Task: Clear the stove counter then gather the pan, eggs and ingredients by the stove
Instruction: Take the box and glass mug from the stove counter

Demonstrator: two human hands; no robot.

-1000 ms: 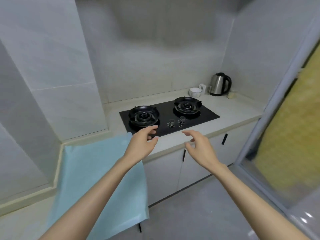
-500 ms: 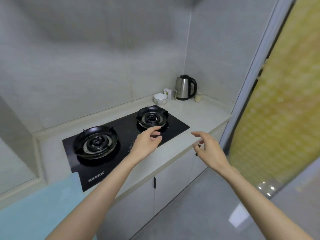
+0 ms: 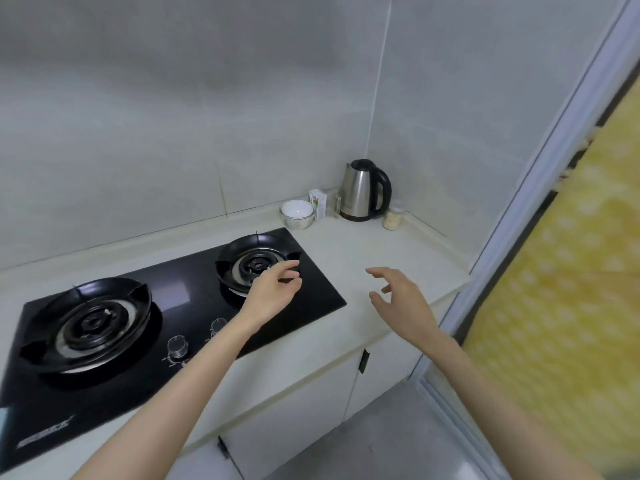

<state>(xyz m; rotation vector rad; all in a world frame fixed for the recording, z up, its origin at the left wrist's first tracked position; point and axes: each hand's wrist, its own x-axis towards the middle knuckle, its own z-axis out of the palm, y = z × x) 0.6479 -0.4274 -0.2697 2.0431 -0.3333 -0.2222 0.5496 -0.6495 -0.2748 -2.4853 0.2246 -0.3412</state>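
Note:
A black glass gas stove (image 3: 194, 299) with two burners lies set into the pale counter (image 3: 374, 251). My left hand (image 3: 273, 289) hovers over the front edge of the right burner (image 3: 256, 265), fingers apart, holding nothing. My right hand (image 3: 401, 299) floats above the bare counter right of the stove, fingers spread and empty. In the far corner stand a steel kettle (image 3: 363, 190), a white bowl nested in a glass bowl (image 3: 297, 213), a small carton (image 3: 318, 200) and a small jar (image 3: 393, 218). No pan or eggs are in view.
Tiled walls enclose the counter at the back and right. White cabinet doors (image 3: 304, 403) with dark handles sit under the counter. A sliding door frame (image 3: 540, 188) and a yellow patterned curtain (image 3: 568, 289) stand on the right. Grey floor lies below.
The view has swung right and closer to the stove; the blue cloth on the left has left the frame. Both hands have advanced toward the right burner and corner, still empty.

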